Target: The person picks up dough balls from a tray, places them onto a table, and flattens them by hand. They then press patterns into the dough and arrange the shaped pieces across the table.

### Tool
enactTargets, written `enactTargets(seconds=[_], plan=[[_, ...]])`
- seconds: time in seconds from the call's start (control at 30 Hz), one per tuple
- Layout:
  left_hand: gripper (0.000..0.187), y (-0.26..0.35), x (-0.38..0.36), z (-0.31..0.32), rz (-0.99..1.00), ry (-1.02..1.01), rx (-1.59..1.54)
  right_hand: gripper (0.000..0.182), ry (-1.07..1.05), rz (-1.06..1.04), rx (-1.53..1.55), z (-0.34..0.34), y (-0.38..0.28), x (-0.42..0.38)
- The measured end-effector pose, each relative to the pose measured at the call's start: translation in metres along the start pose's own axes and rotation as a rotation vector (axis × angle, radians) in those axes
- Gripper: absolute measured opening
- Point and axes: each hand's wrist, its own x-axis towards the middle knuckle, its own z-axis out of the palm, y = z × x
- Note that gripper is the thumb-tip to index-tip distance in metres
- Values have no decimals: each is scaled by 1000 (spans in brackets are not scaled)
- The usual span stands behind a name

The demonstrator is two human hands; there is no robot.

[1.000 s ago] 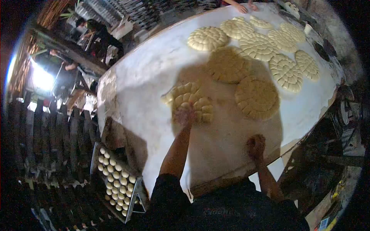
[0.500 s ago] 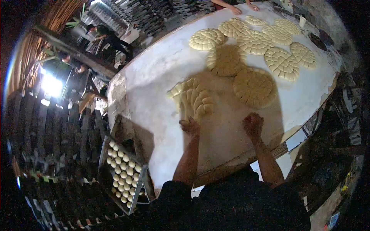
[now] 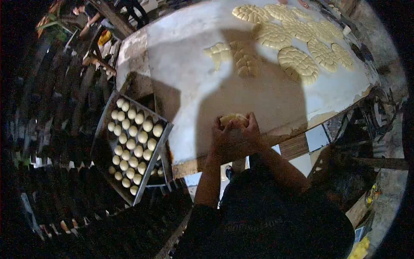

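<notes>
Near the front edge of the pale table (image 3: 181, 99), my left hand (image 3: 219, 131) and my right hand (image 3: 251, 129) are close together. Both are closed on one small piece of dough (image 3: 234, 118), the left side in my left hand and the right side in my right. Farther up, in my shadow, lies an unfinished-looking round of scored dough pieces (image 3: 245, 60), with a paler part (image 3: 220, 52) spread out at its left. Several round, segmented dough discs (image 3: 297, 62) lie at the back right, some touching each other.
A tilted tray (image 3: 148, 170) with several rows of dough balls (image 3: 138, 151) stands left of the table. Part of another person's hand (image 3: 303, 4) shows at the far edge. Another person (image 3: 88, 17) is at the upper left. A wooden beam (image 3: 114, 17) runs there.
My hands, apart before, have come together near the front edge with dough between them. The view has shifted, so the table's dough shows higher and the tray larger.
</notes>
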Motion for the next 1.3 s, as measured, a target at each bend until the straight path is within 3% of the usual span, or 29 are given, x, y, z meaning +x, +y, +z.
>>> enactTargets(seconds=[0.07, 0.17, 0.27, 0.3, 0.37, 0.47, 0.5, 0.57, 0.67, 0.73, 0.8, 0.83, 0.87, 0.9, 0.93, 0.97, 1.0, 1.03, 1.1, 1.13, 1.17, 1.23, 1.3], plan=[[36, 65, -25, -4, -51, -112, 247, 51, -147, -177, -156, -18, 3, -1], [41, 48, -31, -42, 198, -138, 453, 55, -256, -177, 133, -44, 16, 6], [46, 41, -38, -49, 169, 84, 483, 53, -157, -119, 34, -88, 27, 24], [46, 42, -40, -48, 151, 154, 493, 51, -53, -49, 195, -104, 30, 29], [44, 14, -45, -73, 336, 144, 969, 48, 152, 93, 511, -138, 41, 35], [43, 44, -32, -51, 352, -147, 1648, 41, 189, 8, 88, -190, 72, 39], [43, 59, -26, -40, 290, -301, 1861, 39, 79, -150, -250, -203, 77, 52], [45, 47, 19, -71, 325, -138, 1689, 35, -164, -460, -923, -222, 89, 74], [47, 56, 92, -47, 432, 102, 1472, 36, -13, -636, -783, -218, 91, 157], [47, 62, 114, 23, 403, 272, 1327, 35, -153, -409, -591, -191, 36, 178], [46, 49, 104, 73, 375, 323, 1342, 39, -164, -503, -540, -144, 53, 151], [40, 41, 89, 86, 260, 266, 1267, 38, -267, -544, -617, -142, 56, 130], [30, 13, 72, 73, 320, -13, 1660, 38, -367, -590, -695, -143, 58, 112], [16, 6, 44, 67, 411, -121, 1731, 37, -472, -643, -692, -157, 65, 98], [15, 0, 18, 54, 404, -108, 1559, 36, -576, -696, -689, -178, 77, 96], [16, 5, 3, 31, 408, -171, 1530, 36, -454, -734, -785, -196, 93, 110], [18, 25, 0, 13, 100, -239, 1702, 36, -331, -767, -877, -211, 114, 126], [21, 34, 14, -5, 365, -64, 1901, 37, -203, -792, -964, -215, 124, 139], [22, 47, 64, -13, 192, 406, 1061, 36, -208, -507, -691, -218, 70, 191], [23, 56, 85, -25, 319, 280, 1617, 36, -189, -485, -698, -199, 57, 204], [21, 39, 107, -27, 521, 377, 1591, 36, -172, -463, -705, -177, 43, 212], [16, 46, 118, 28, 244, 469, 1230, 32, -119, -536, -681, -151, 38, 205], [12, 5, 89, 31, 223, 448, 1172, 25, -34, -735, -609, -131, 48, 171]])
